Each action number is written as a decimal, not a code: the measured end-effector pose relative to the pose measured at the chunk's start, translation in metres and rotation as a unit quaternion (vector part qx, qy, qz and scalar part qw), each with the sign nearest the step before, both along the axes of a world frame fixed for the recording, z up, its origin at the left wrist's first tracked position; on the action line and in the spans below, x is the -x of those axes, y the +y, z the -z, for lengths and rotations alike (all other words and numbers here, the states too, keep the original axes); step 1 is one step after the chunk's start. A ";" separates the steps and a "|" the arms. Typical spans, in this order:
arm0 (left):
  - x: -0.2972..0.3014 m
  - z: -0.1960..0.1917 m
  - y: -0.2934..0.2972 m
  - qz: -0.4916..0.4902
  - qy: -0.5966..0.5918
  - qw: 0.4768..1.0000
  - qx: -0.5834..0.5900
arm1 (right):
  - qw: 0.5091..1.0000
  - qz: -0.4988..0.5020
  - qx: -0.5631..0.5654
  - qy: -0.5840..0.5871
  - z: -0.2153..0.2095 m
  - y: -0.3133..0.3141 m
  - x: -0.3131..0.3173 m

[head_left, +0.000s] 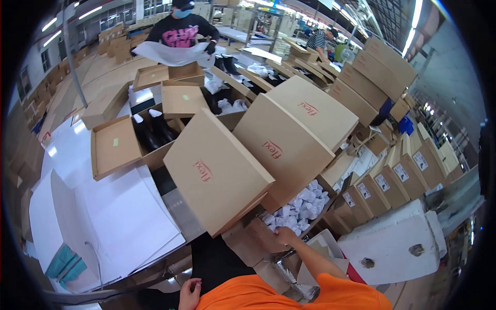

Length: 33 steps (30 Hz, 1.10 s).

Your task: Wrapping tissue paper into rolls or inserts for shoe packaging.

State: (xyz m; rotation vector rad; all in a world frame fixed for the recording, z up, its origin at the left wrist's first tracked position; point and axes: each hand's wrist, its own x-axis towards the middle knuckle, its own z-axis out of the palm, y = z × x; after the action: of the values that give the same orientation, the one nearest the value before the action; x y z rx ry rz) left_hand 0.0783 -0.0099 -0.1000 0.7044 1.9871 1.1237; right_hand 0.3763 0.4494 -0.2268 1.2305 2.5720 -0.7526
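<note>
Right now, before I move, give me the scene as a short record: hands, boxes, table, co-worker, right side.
Left hand: beside orange shirt; nothing seen in it
Right hand: at white paper wads; grip unclear
Ahead: big brown box
Open box: black boots, white stuffing in tops
Table, left: white sheets
Across: co-worker, holding thin sheet
Right side: white block, labelled boxes behind it

Paper sheets (121, 222) lie at left; behind them, boots (149, 135) lie in a box (156, 159). Crumpled paper (299, 209) lies in a carton (261, 235) right of the sheets.
</note>
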 end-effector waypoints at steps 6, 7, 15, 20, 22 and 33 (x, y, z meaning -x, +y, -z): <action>-0.010 0.012 0.001 0.014 -0.012 1.000 -0.007 | 0.942 0.330 -0.054 0.000 0.122 0.042 -0.104; -0.012 0.018 0.001 0.003 -0.026 1.000 -0.011 | 0.941 0.336 -0.047 -0.005 0.141 0.048 -0.110; -0.020 0.027 0.028 0.012 -0.034 0.999 0.026 | 0.895 0.428 -0.001 0.126 0.192 0.069 -0.082; -0.018 0.026 0.034 0.021 -0.001 0.998 0.065 | 0.878 0.471 0.046 0.071 0.175 0.075 -0.040; -0.017 0.022 0.028 0.007 0.011 0.996 0.087 | 0.893 0.443 0.070 -0.034 0.156 0.076 -0.012; -0.021 0.023 0.043 0.001 0.005 0.994 0.109 | 0.822 0.568 0.008 -0.047 0.159 0.137 -0.033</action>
State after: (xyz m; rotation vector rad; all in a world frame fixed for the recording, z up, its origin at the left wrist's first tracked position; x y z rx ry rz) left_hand 0.0988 0.0328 -0.1229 0.5982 2.0771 0.8849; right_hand 0.4098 0.5867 -0.3862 2.6929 1.4989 -0.7977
